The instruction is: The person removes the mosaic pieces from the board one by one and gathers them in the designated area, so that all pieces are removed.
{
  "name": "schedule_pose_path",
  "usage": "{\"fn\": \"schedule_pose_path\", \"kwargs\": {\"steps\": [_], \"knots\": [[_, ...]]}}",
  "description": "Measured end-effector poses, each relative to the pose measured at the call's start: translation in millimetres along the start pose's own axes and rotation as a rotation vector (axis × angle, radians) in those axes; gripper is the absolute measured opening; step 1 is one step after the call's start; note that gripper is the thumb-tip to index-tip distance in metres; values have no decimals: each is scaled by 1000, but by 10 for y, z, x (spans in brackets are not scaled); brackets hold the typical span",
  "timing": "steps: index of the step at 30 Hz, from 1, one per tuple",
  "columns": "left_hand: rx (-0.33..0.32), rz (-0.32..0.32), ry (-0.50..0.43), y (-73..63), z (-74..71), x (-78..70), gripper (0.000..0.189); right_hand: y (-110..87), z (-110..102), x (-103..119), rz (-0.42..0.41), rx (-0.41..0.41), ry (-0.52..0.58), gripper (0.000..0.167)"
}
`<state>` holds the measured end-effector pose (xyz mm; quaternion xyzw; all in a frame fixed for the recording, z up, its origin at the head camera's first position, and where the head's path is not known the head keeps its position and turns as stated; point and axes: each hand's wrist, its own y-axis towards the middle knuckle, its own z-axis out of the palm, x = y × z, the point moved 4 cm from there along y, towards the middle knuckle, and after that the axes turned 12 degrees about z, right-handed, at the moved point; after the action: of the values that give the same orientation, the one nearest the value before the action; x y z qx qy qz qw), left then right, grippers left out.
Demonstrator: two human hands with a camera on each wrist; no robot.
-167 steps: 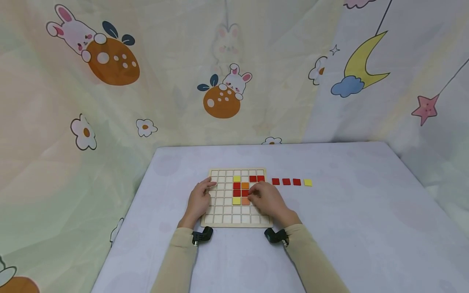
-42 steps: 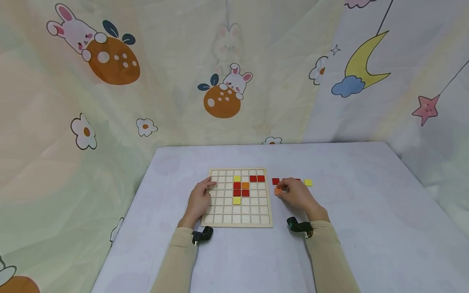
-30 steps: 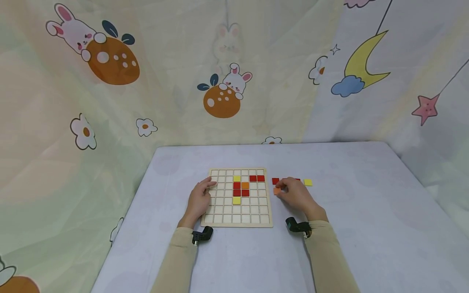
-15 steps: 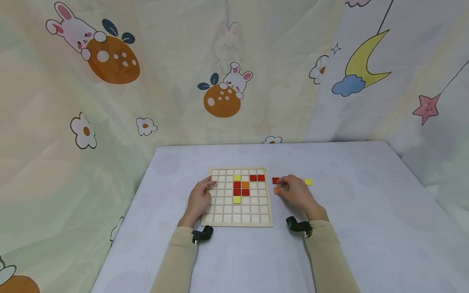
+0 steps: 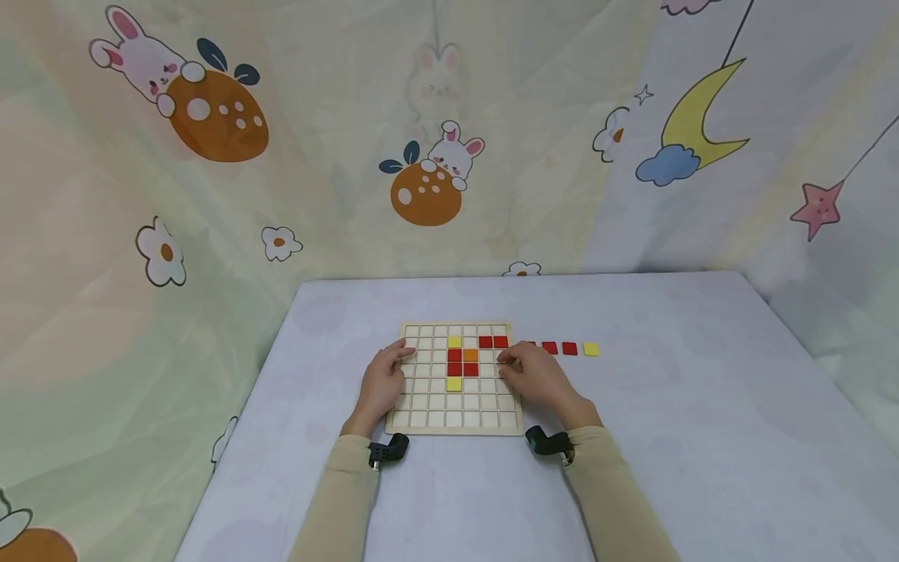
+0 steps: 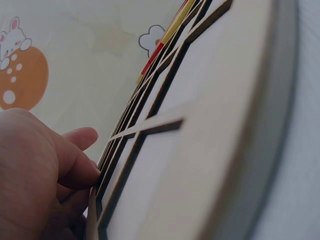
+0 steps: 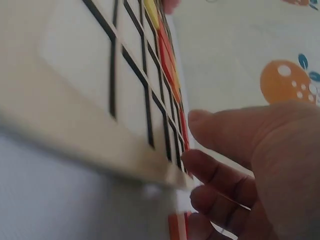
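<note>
A square wooden grid board [image 5: 428, 428] lies on the table, with red, yellow and orange square tiles in some cells. My left hand [image 5: 380, 390] rests at the board's left edge, fingers reaching just over the frame, as the left wrist view also shows. My right hand [image 5: 541, 378] is over the board's right edge, thumb and index finger apart, nothing visible between them. In the right wrist view, an orange-red tile [image 7: 177, 227] lies beside the board under this hand's lower fingers. In the head view the hand hides the loose orange tile.
Right of the board runs a row of loose tiles: red ones [image 5: 570, 349] and a yellow tile [image 5: 591, 350] at the end. The leftmost red one is partly behind the right hand. A patterned cloth backdrop [image 5: 534, 195] rises behind the table [image 5: 702, 421].
The orange tile that sat below the lower red pair has left the board and was set down beside the row of loose tiles. My right hand has since moved left over the board's edge.
</note>
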<state>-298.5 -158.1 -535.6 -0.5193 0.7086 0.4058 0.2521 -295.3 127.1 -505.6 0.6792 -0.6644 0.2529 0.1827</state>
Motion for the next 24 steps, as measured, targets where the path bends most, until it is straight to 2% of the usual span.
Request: {"fn": "schedule_pose_path", "kwargs": {"steps": [8, 12, 19, 24], "knots": [[0, 2, -2, 1, 0, -11, 44, -82, 144, 205, -31, -72, -18, 15], [-1, 1, -3, 1, -9, -13, 44, -109, 219, 296, -43, -70, -19, 14], [-3, 8, 9, 3, -11, 1, 44, -150, 354, 424, -132, -54, -58, 12], [-5, 7, 8, 8, -2, 11, 44, -195, 429, 476, -163, -49, -56, 12]]}}
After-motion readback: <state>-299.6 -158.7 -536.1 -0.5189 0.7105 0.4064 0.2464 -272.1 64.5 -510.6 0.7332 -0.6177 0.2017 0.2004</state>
